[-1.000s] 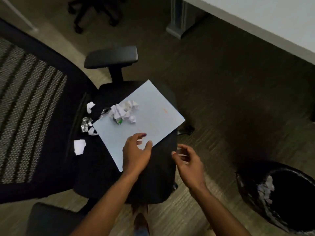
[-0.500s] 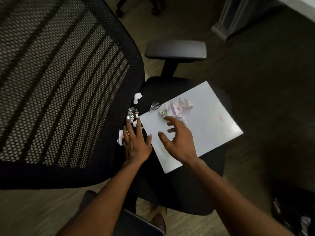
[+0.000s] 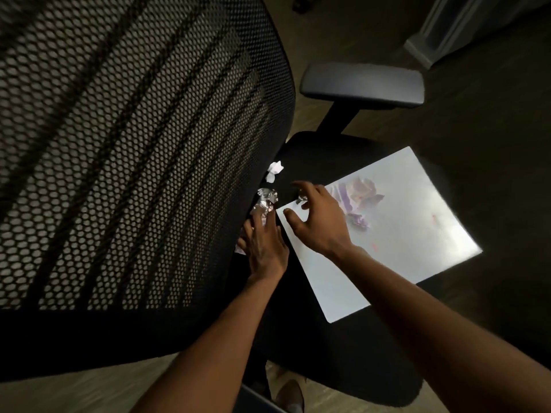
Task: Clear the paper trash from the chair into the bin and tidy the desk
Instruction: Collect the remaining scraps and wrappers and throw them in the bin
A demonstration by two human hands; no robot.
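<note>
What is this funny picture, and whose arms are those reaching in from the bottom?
A person wears a camera on their head, so you look down along their own arms. The big black netting is the back of an office chair. On its seat lies a large white sheet with crumpled paper scraps on it. Beside the sheet sit a shiny foil wad and a small white scrap. The left hand reaches for the foil. The right hand hovers, fingers spread, over the sheet's corner. Neither hand clearly holds anything yet.

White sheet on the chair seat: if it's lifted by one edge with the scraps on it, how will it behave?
The white sheet looks thin, so it would likely sag. The crumpled scraps lie loose and could slide off. Two-handed support seems safer.
</note>
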